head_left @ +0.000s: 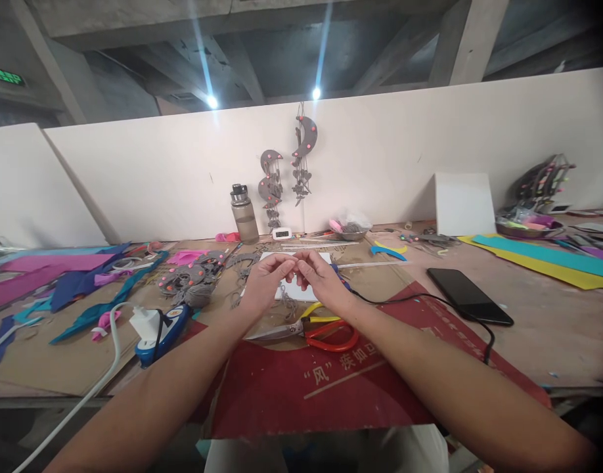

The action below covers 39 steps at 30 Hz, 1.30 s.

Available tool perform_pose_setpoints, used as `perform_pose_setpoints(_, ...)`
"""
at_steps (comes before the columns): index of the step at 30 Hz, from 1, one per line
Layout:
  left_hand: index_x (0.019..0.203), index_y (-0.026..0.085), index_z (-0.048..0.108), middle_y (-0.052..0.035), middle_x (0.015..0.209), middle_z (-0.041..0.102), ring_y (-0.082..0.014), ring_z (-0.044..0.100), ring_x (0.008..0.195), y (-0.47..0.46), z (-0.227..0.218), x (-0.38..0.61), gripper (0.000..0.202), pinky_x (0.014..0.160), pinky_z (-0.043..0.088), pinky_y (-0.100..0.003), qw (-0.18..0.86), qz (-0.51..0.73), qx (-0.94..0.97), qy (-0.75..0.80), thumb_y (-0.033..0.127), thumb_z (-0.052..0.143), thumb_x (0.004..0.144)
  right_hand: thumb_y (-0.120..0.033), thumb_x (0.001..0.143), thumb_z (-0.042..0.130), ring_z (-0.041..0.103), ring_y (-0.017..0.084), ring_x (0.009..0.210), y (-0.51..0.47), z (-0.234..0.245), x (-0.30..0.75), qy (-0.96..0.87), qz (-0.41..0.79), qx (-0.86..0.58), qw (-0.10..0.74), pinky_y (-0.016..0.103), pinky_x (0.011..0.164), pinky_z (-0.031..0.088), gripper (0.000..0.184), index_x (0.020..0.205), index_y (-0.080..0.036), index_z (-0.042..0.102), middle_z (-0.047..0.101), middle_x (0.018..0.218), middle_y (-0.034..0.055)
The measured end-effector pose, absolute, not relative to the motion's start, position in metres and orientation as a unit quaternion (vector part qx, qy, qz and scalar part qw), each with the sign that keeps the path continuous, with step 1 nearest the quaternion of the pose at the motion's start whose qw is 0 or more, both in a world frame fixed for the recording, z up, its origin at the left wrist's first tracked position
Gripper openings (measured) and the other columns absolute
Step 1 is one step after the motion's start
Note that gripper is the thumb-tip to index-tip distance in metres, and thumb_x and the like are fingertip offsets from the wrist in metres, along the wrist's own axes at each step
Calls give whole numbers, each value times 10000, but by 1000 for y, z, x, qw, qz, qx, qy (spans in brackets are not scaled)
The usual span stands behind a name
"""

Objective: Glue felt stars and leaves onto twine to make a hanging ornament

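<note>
- Left hand [269, 270] and right hand [315, 274]: fingertips together, meeting above white sheet [304, 292]; cannot tell what, if anything, is pinched
- Grey yarn [286, 299]: loose strands just below the hands, by the sheet's near edge
- Scissors [297, 327]: nearer the body, blades pointing left
- Phone [466, 295]: well apart, to the right

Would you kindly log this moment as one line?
Left hand and right hand: meeting at tips | anything held: too small to tell | nearby: red-handled scissors | right: black smartphone
</note>
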<state>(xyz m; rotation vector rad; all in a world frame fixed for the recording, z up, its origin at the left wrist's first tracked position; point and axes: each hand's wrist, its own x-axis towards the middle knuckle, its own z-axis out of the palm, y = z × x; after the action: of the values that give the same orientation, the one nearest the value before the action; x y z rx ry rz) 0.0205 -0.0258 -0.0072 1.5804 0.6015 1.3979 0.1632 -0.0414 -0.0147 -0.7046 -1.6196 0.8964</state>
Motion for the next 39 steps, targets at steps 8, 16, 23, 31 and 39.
perform_pose_setpoints(8, 765, 161, 615, 5, 674, 607, -106, 525, 631, -27, -4, 12, 217, 598, 399, -236, 369, 512, 705, 323, 360, 696, 739, -229, 914, 402, 507, 134, 660, -44, -13, 173, -764, 154, -378, 500, 307, 673, 410, 187, 1097, -199, 429, 534, 814, 3)
perform_pose_setpoints(16, 744, 168, 545, 23, 656, 550, -98, 476, 612, -27, -1, 14, 242, 588, 375, -228, 358, 474, 734, 329, 376, 667, 760, -205, 884, 453, 502, 161, 768, -45, -12, 172, -758, 148, -369, 516, 329, 739, 416, 228, 1111, -202, 438, 525, 839, 14)
perform_pose_setpoints(23, 693, 170, 504, 34, 604, 472, -91, 420, 569, -35, 0, 18, 303, 578, 375, -240, 426, 506, 706, 253, 427, 613, 811, -417, 856, 550, 517, 135, 718, -44, -14, 163, -688, 374, -272, 559, 272, 592, 437, 311, 1082, -226, 457, 523, 860, 3)
perform_pose_setpoints(31, 694, 156, 556, -3, 681, 553, -78, 449, 560, -29, 2, 22, 307, 561, 401, -238, 549, 555, 582, 229, 433, 669, 759, -506, 865, 511, 510, 102, 665, -48, -6, 167, -645, 436, -279, 563, 264, 585, 438, 341, 1052, -222, 474, 519, 863, -3)
perform_pose_setpoints(39, 741, 161, 635, 11, 642, 551, -100, 485, 608, -28, -1, 19, 235, 608, 413, -247, 426, 549, 662, 282, 393, 654, 771, -495, 895, 445, 499, 105, 640, -45, -8, 166, -699, 371, -298, 534, 262, 555, 434, 312, 1011, -205, 450, 526, 834, 1)
